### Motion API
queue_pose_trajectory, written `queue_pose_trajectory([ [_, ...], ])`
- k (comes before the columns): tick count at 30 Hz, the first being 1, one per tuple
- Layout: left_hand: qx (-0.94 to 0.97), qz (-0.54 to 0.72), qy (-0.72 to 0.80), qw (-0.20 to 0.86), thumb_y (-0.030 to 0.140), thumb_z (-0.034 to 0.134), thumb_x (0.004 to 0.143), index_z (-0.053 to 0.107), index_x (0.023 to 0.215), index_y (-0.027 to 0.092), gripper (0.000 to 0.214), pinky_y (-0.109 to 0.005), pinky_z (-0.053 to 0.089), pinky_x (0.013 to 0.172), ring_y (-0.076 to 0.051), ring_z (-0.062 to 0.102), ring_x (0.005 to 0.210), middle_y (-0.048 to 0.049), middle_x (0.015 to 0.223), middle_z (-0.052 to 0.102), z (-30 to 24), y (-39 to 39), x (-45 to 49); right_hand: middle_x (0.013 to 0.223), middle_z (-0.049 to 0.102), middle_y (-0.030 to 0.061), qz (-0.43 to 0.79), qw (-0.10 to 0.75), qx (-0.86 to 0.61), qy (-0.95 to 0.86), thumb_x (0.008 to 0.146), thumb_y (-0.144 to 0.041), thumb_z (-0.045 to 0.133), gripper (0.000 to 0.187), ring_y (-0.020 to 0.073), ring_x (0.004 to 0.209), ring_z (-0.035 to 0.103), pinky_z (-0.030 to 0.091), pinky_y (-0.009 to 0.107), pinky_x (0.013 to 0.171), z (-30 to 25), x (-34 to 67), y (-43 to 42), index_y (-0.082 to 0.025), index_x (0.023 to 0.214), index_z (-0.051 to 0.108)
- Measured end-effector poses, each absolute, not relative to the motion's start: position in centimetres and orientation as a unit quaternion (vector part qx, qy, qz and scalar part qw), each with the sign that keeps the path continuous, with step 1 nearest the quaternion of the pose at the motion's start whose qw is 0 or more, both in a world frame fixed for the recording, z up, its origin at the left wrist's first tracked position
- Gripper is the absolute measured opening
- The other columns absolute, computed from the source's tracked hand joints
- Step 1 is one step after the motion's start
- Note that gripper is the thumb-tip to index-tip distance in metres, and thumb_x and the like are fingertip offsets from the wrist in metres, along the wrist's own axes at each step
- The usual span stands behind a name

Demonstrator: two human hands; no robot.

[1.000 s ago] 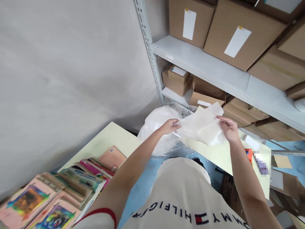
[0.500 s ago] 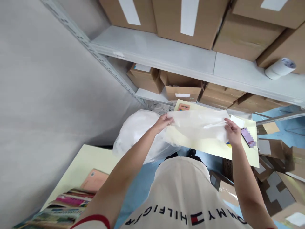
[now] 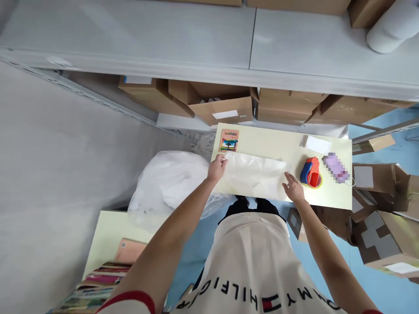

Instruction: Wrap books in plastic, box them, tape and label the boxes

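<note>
A thin, translucent white packing sheet [image 3: 255, 172] lies along the front part of the cream table [image 3: 262, 137]. My left hand [image 3: 218, 168] pinches its left end. At the other end, my right hand [image 3: 293, 188] rests by the sheet's edge with thumb and fingers apart. Just right of that hand stands a red and blue tape dispenser [image 3: 310, 172]. Behind my left hand is a small book [image 3: 229, 140] with a pink cover and a tree picture.
A phone [image 3: 336, 168] and a white card [image 3: 317, 144] lie on the table's right side. A big white plastic bundle [image 3: 166, 181] bulges at left. Books [image 3: 101, 279] are piled on a lower-left table. Shelving [image 3: 163, 65] holds cartons; more cartons [image 3: 379, 235] stand right.
The sheet has come down from the air onto the table. My right hand has loosened its grip on it. My view has tilted, and the tape dispenser now shows fully.
</note>
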State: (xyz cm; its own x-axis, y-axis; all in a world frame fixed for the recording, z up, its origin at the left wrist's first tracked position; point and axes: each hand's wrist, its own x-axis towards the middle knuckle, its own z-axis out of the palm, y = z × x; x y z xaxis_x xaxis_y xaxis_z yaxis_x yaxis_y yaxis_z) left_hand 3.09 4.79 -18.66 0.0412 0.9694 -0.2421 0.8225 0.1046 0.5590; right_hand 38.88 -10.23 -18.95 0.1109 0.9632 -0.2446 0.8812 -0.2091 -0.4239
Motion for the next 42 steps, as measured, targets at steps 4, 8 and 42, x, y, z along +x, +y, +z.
queue_pose_trajectory([
  [4,0.660,0.116,0.694,0.264,0.029,0.060,0.087,0.049,0.131,0.013,0.048,-0.043,0.050,0.096,-0.032,0.062,0.116,-0.0201,0.127,0.061,-20.4,3.9,4.9,0.150,0.046,0.0235,0.226,0.031,-0.749,-0.623,0.085,-0.027,0.056,0.065,0.0373,0.123,0.058,0.054,0.050,0.092,-20.4,38.7,-10.8,-0.015,0.148,0.043],
  [8,0.729,0.086,0.652,0.189,0.037,0.060,0.088,0.043,0.141,0.010,0.062,-0.055,0.029,0.116,-0.039,0.036,0.142,-0.0260,0.153,0.037,-20.2,1.6,7.8,0.162,0.025,0.0243,0.173,0.022,-0.750,-0.638,0.086,-0.029,0.058,0.073,0.0424,0.142,0.036,0.039,0.060,0.105,-20.7,37.6,-10.9,-0.017,0.154,0.032],
  [42,0.598,0.183,0.699,0.346,0.052,0.061,0.086,0.033,0.150,0.010,0.082,-0.050,0.032,0.116,-0.036,0.032,0.147,-0.0257,0.155,0.036,-23.9,5.3,2.5,0.125,0.067,0.0141,0.473,0.264,-0.687,-0.484,0.081,-0.046,0.066,0.049,0.0294,0.110,0.064,0.053,0.051,0.095,-21.3,25.5,2.3,-0.021,0.124,0.063],
])
